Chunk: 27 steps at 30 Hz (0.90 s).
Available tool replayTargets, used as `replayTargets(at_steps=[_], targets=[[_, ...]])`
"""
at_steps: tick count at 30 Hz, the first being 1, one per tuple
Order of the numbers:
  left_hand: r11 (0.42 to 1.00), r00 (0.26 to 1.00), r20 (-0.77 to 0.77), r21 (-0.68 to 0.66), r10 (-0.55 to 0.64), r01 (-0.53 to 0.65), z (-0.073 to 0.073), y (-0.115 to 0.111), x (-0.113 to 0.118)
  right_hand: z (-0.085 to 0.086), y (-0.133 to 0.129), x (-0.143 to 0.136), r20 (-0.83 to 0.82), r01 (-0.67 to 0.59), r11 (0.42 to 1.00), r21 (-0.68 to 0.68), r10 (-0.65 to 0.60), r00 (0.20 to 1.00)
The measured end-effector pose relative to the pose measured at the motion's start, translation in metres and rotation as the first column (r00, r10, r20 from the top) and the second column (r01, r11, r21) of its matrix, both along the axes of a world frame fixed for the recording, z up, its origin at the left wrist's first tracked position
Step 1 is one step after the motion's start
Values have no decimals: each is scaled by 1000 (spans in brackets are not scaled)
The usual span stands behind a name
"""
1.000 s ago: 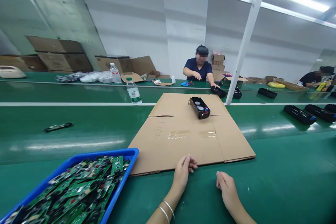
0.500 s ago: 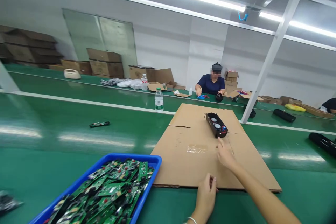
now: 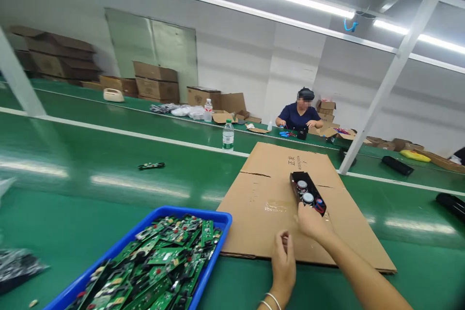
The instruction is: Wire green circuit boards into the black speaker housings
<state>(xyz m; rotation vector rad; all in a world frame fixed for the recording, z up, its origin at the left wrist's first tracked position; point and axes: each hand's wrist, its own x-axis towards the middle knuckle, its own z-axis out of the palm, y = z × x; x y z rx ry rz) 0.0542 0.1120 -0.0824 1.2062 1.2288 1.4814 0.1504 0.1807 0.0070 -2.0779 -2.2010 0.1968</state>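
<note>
A black speaker housing [image 3: 296, 181], open on top, lies on the flat cardboard sheet [image 3: 261, 237]. Two round silver-faced speakers [image 3: 308, 198] and some red and blue wires show inside it. My right hand [image 3: 311, 222] is closed on the housing's near end; its fingertips are partly hidden. Lower and to the left, my left hand [image 3: 284, 259] hovers by the sheet's near edge with its fingers curled in, apart from the housing. What it holds, if anything, is hidden.
A blue tray [image 3: 225, 225] heaped with green circuit boards [image 3: 163, 256] stands to the left. One board [image 3: 151, 166] lies farther off. A water bottle [image 3: 228, 135] stands behind the sheet, near a slanting white post [image 3: 395, 72]. A co-worker [image 3: 300, 114] sits opposite.
My right hand has taken hold of the housing and drawn it nearer along the cardboard, uncovering printed characters behind it. My left hand stays curled near the edge. The view has shifted slightly left.
</note>
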Motion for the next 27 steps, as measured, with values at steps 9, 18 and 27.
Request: replayTargets(at_steps=[9, 18, 27], targets=[[997, 994, 103, 69, 22, -29, 2, -1, -7, 21, -85, 74, -278, -9, 979, 206, 67, 958], [993, 993, 106, 109, -55, 43, 5, 10, -18, -54, -109, 135, -67, 102, 994, -41, -104, 992], [985, 984, 102, 103, -147, 137, 14, 34, -17, -60, -87, 139, 23, 128, 989, -70, -127, 992]])
